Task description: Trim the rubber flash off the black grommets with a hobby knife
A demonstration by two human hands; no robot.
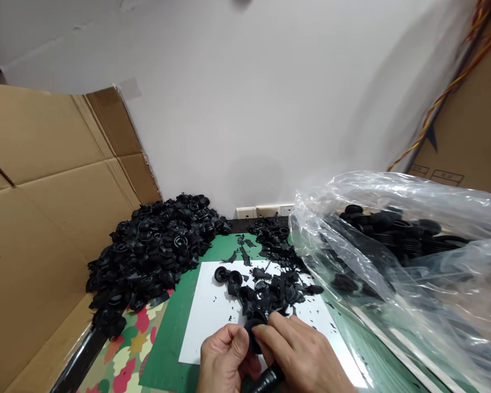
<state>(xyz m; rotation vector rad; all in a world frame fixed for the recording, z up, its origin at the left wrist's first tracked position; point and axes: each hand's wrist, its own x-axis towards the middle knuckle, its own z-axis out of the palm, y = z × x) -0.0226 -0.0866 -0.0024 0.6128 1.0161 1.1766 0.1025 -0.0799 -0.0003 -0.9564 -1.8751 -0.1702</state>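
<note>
No readable writing: the cardboard box (466, 136), far right of the fingers, has printed marks too small to read. Left hand (225, 357) & right hand (306, 355) both pinch one black rubber part (252, 334) between closed fingertips, over a white sheet (213, 316). Just beyond the fingers: black scraps (270, 289). Further off, left: big pile of parts (155, 251) against a cardboard wall (45, 218). Right: clear plastic bag (393, 262) w/ more parts inside. A black handle (270, 380) sticks out under the right hand.

Parts heap (155, 254) blocks L, plastic bag (396, 273) crowds R, white sheet's (208, 314) L side free
</note>
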